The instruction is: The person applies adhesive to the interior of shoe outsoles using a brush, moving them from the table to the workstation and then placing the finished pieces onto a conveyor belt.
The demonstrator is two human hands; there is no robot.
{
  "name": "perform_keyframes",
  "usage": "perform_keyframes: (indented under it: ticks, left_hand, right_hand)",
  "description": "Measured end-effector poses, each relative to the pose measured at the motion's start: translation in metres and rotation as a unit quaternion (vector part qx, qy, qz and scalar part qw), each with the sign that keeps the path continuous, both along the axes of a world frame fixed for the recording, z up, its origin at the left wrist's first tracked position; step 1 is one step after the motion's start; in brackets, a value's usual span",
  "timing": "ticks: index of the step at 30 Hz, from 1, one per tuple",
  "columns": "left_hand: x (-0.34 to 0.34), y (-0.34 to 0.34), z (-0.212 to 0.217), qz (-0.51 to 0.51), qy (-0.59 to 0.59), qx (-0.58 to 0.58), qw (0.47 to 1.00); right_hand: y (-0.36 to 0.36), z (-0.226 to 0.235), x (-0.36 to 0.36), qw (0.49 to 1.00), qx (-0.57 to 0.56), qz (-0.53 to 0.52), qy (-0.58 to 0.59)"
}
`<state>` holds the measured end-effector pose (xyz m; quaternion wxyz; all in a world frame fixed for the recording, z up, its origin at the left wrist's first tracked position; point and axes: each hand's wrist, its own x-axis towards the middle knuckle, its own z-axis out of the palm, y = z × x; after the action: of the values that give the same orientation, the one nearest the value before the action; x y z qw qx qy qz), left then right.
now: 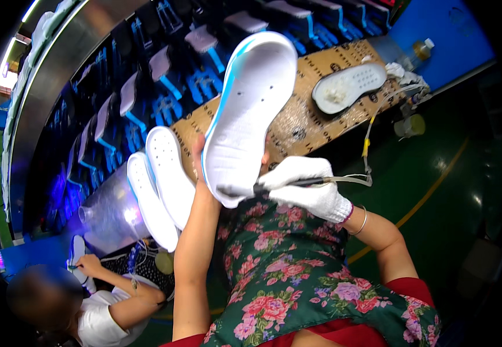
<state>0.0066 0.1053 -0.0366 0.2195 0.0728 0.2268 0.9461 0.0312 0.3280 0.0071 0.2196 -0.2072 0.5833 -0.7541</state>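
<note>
A large white shoe sole with a blue edge is held up in front of me, its hollow inner side facing me. My left hand, bare, is closed around it from behind, so most of its fingers are hidden. In a white knit glove, my right hand grips a slim dark brush fed by a clear tube. The brush's tip touches or nearly touches the sole's near end. Two more white soles lean side by side to the left.
A cardboard-covered bench bears a grey-white sole. Behind it runs a rack with grey pads on blue arms. A bottle and tubing stand at the right. At lower left a co-worker handles another sole.
</note>
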Motion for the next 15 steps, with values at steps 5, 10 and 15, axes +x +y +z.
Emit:
perform_keyframes:
  ticks: [5, 10, 15]
  left_hand:
    - [0.018, 0.002, -0.028, 0.027, -0.073, -0.019, 0.997]
    - [0.024, 0.023, -0.024, 0.006, -0.074, 0.004, 0.997]
    - [0.032, 0.019, 0.005, 0.045, -0.038, -0.039, 0.997]
  right_hand:
    - [0.013, 0.018, -0.045, 0.905, 0.100, -0.167, 0.379]
    - [0.022, 0.022, -0.066, 0.792, 0.175, -0.264, 0.522]
    - [0.034, 0.013, -0.042, 0.954, -0.015, -0.101, 0.281]
